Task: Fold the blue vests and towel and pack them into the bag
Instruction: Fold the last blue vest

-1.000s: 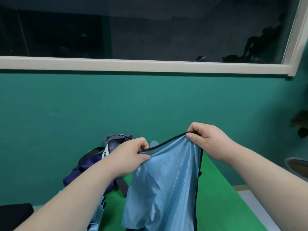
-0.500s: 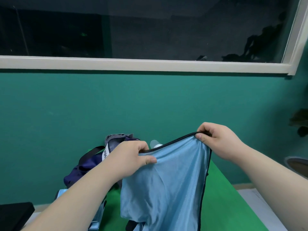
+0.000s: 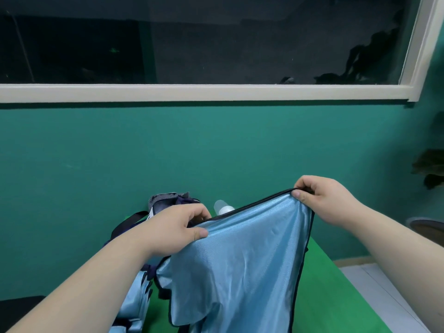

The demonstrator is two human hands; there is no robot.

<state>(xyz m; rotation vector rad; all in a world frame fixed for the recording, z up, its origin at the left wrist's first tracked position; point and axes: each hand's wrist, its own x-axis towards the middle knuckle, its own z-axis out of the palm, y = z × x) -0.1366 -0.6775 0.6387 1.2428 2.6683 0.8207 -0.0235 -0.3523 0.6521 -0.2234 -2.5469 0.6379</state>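
Vest (image 3: 240, 260) wider (right hand (image 3: 319, 200) farther out)

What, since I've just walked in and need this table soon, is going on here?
A person is holding a light blue vest up above the green table. The left hand and the right hand each pinch its dark-trimmed top edge. The vest hangs spread out, not yet folded. A dark blue bag sits behind the left hand, and more light blue fabric lies below the left forearm.
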